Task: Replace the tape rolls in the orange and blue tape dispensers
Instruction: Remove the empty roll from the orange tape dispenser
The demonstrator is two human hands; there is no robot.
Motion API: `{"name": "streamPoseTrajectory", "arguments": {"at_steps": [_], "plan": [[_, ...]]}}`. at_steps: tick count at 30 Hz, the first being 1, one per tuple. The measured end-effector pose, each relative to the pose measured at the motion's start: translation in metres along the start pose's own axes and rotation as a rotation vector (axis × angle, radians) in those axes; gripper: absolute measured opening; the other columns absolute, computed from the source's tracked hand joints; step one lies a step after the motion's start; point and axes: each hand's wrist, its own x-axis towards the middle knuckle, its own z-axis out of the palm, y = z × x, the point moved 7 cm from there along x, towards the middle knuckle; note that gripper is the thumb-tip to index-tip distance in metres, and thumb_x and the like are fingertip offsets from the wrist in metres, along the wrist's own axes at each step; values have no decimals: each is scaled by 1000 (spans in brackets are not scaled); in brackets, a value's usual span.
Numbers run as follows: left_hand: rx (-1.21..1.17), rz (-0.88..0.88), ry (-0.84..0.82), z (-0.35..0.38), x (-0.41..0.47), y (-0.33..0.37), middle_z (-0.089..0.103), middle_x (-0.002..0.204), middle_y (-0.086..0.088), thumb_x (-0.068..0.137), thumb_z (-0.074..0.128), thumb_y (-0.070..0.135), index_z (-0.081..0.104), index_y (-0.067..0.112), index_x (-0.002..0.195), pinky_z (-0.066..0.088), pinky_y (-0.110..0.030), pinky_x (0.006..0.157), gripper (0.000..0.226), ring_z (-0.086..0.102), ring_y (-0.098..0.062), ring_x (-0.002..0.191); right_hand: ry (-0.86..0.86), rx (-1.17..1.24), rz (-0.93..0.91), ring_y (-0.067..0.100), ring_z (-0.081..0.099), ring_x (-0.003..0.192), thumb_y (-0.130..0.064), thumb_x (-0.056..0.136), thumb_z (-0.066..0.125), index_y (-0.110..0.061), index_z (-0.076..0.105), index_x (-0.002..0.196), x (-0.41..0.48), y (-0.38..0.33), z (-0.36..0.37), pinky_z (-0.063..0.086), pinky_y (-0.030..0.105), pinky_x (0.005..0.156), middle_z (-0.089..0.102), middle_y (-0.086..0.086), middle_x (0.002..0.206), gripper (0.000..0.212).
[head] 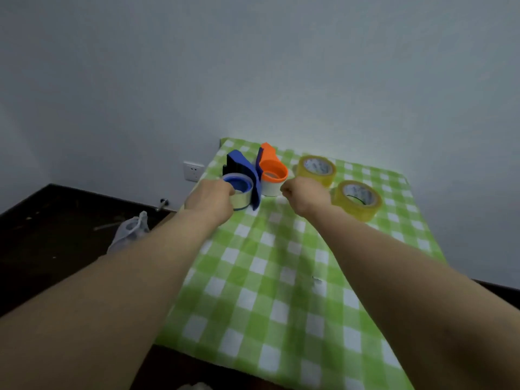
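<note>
Reaching across the green checked cloth [281, 277], we had our left hand [212, 197] curled against the near left side of the clear roll [242, 199] seated in the blue dispenser [244, 164], with the fingers hooked onto the roll's rim and gripping it. That dispenser lay just beyond and to the right of the hand, in contact with it.

Our right hand [305, 194] was closed into a loose fist, and we could see nothing inside it. It sat just to the right of the orange dispenser [270, 161], level with the pale roll [268, 188] under that dispenser's ring. Whether the knuckles touched the roll, we could not tell.

Both dispensers rested side by side at the far middle of the cloth, very close together, their rolls lying flat with the cores opening upward. Each had its round roll end nearest us and its narrow end aimed away toward the wall, so the long axes ran near to far, leaning a little leftward.

The farther yellow roll [316, 168] lay flat beyond the right hand, and the nearer yellow roll [357, 209] lay just beside the right wrist.
</note>
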Motion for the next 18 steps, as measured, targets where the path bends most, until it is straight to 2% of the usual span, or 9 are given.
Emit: {"name": "streamPoseTrajectory", "arguments": {"at_steps": [2,5,8,10,12,14,16,17,18], "plan": [[10,37,19,8,13,-4,55,131,-9,89,52,10,62,19,125,46,-42,95,39,47,-30,123,5,12,-13,33,51,116,-17,96,45,-13,59,121,16,-2,7,47,38,89,53,12,129,29],[4,105,79,15,29,-8,53,133,-6,87,59,19,60,18,126,41,-38,99,40,40,-27,127,26,42,17,34,31,136,-24,96,48,-11,51,129,40,1,16,37,44,105,32,15,147,35],[4,163,80,25,39,-8,49,139,0,85,64,30,55,21,133,34,-32,102,50,36,-21,132,-32,71,70,35,13,144,-26,94,53,-8,50,126,58,5,30,31,47,110,14,19,154,37],[15,196,79,31,43,-8,51,138,2,84,65,34,54,21,133,33,-31,101,52,37,-19,131,-60,94,87,36,17,143,-26,93,54,-8,51,122,66,6,36,34,46,108,12,21,153,34],[23,209,82,35,47,-8,53,135,1,85,64,34,55,22,132,35,-31,99,50,38,-18,130,-67,110,100,38,36,132,-22,94,54,-8,52,116,73,8,41,40,41,100,21,22,147,27],[18,194,78,37,49,-10,55,133,0,86,63,33,55,23,133,36,-32,97,48,38,-18,130,-27,139,95,35,52,111,-18,94,51,-8,53,113,78,9,44,43,32,86,37,17,131,21],[3,188,77,39,51,-11,55,132,-2,87,62,32,55,22,133,37,-33,97,47,38,-19,130,24,287,129,26,53,100,-19,96,44,-8,53,118,81,13,47,38,10,68,45,-2,98,26],[1,182,69,39,51,-11,55,133,-2,87,62,32,54,22,133,37,-33,98,47,38,-19,130,38,361,152,21,52,98,-21,97,42,-9,53,122,83,15,51,32,-1,53,40,-11,83,30],[5,175,63,39,50,-11,54,132,-3,87,62,33,54,22,133,37,-34,98,48,37,-19,131,57,427,171,18,53,96,-22,97,40,-10,53,124,81,16,51,30,-3,45,34,-16,75,33]]}}
